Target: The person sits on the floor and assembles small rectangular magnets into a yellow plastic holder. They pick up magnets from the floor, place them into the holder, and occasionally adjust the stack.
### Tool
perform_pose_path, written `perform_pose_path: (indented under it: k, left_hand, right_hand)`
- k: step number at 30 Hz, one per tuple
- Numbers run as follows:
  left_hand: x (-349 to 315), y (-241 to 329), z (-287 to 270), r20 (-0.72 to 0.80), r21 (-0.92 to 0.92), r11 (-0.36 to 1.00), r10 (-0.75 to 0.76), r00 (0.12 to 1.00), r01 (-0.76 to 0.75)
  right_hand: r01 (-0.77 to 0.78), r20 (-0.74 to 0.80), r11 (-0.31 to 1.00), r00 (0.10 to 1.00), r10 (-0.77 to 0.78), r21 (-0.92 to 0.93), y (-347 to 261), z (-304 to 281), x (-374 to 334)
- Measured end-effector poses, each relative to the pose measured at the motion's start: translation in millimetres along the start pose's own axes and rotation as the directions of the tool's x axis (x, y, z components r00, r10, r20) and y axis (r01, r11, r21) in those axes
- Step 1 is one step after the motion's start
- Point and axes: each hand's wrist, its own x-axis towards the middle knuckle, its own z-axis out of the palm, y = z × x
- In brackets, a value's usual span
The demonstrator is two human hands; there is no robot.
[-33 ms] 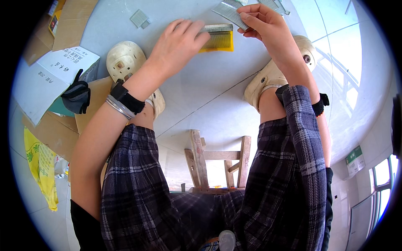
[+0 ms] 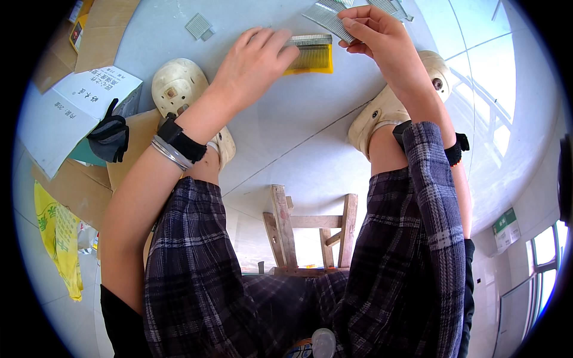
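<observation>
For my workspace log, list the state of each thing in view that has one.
Left hand, fingers bent, tips blurred at the yellow tray, contact unclear
Right hand, pinching a slanted metal pin strip
Yellow tray, bearing rows of metal pins
Small pin panel, lying on the floor
Cream clogs, both worn
Black left wristband, fastened
Grey-black glove, crumpled by white carton
Yellow plastic bag, crumpled
Wooden stool, partly hidden

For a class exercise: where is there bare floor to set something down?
Free: floor between the left clog and the right clog, beyond the wooden stool. Crowded: around left hand, right hand, yellow piece and metal strips; also left, by cartons.
</observation>
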Motion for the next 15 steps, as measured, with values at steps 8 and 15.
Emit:
perform_pose_path:
  k: [8,15]
  left_hand:
    - [0.2,0.4,-0.9,0.014,-0.008,1.0,-0.006,1.0,0.007]
    - [2.3,-1.3,-4.9,0.022,-0.012,1.0,0.018,1.0,-0.018]
  right_hand:
    - [0.0,0.006,1.0,1.0,0.0,0.001,0.3,0.2,0.3]
    - [-0.005,0.003,1.0,1.0,0.005,-0.013,-1.8,0.4,-1.3]
